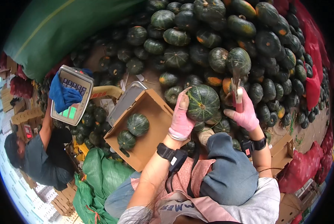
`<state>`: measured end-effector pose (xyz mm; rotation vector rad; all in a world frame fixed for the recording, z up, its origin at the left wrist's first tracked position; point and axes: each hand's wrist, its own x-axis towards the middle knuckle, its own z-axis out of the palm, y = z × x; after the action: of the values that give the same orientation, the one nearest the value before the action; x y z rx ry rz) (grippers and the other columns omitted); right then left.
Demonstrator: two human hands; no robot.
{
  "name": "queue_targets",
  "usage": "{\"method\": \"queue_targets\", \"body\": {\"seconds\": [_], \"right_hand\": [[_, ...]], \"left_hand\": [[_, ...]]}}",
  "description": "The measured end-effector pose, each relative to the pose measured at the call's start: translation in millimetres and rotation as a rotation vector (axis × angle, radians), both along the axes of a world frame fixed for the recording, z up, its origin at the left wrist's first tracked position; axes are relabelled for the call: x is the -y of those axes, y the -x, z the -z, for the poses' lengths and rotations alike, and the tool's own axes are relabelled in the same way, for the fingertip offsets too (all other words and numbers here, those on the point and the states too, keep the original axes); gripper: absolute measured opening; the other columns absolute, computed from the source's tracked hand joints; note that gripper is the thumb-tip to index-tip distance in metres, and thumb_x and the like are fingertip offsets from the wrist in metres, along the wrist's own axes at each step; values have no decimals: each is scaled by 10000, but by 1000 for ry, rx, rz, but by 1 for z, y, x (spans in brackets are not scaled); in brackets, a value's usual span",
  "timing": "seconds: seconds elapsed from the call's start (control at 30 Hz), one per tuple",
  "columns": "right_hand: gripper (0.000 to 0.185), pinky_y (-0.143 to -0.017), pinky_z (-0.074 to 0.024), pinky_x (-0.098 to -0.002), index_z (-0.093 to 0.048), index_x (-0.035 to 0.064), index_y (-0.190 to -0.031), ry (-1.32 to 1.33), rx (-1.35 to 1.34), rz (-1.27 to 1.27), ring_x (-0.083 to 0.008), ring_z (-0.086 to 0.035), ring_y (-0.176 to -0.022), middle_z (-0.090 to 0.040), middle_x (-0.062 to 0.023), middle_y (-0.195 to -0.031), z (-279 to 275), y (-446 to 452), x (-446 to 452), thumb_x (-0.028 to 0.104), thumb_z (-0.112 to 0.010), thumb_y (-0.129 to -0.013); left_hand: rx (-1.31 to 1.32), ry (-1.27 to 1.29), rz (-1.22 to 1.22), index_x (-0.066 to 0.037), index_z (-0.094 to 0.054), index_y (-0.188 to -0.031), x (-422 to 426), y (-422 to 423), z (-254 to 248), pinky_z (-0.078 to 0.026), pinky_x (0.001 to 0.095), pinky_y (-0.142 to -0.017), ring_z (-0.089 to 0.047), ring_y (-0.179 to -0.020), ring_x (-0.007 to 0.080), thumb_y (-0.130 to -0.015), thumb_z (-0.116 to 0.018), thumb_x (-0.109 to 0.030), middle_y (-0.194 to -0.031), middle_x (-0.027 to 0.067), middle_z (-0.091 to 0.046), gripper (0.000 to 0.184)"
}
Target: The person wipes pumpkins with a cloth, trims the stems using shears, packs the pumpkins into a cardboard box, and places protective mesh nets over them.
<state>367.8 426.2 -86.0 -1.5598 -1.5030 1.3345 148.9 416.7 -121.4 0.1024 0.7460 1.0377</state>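
Note:
A round dark green pumpkin (203, 103) is held up by my left hand (182, 115), which wears a pink glove and wraps round its left side. My right hand (245, 112), also in a pink glove, is closed on the handles of a pair of shears (238, 95). The blades point up, just right of the held pumpkin, and do not touch it. Left of my left hand, an open cardboard box (157, 108) sits tilted on a scale, with two green pumpkins (138, 124) inside.
A large heap of pumpkins (176, 54) spreads ahead and to the right. The scale's display (71, 95), with a blue cloth (64, 93), stands at the left near another person (43, 156). Green sacks (103, 179) lie lower left, red sacks (301, 168) at the right.

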Motion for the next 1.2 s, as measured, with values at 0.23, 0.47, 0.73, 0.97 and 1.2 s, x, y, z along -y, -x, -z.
{"method": "queue_targets", "body": {"seconds": [0.23,0.47,0.73,0.97,1.2], "right_hand": [[321,-551,-464,-313,-450,50,-889,-219,176,-19,-223,-528,-542,-525,-90,-665,-14,39,2,66,-689,-676],[313,-598,-484,-395,-476,40,-933,-350,271,-22,-372,-590,-695,-577,-153,-769,-11,55,-2,35,-656,-677],[277,-631,-468,-407,-515,50,-893,-379,184,-130,-347,-573,-731,-563,-135,-766,-9,54,-6,129,-698,-701],[287,-639,-463,-406,-534,52,-860,-445,227,-435,-336,-571,-729,-561,-124,-761,-8,59,-13,185,-718,-683],[411,-673,-476,-383,-488,40,-948,-443,280,-192,-357,-548,-747,-540,-140,-843,-4,32,-11,-5,-653,-575]], "left_hand": [[-5,64,-154,-115,-455,-1259,6,-4,8,-434,410,-968,-512,-1145,223,-924,-491,-447,-1243,59,-521,473],[82,98,-220,-130,-358,-1338,15,-26,17,-408,370,-972,-506,-1112,201,-928,-458,-336,-1234,43,-508,470],[-172,-111,-54,-106,-308,-1317,23,-13,15,-439,374,-935,-515,-1092,224,-818,-658,-287,-1207,81,-506,635],[-163,-147,-193,-64,-317,-1309,25,-16,9,-455,358,-931,-545,-1056,238,-846,-595,-130,-1113,106,-561,544],[-182,-29,-255,-104,-371,-1307,28,25,-14,-417,405,-1000,-499,-1139,241,-761,-695,-257,-1214,91,-507,654]]}}
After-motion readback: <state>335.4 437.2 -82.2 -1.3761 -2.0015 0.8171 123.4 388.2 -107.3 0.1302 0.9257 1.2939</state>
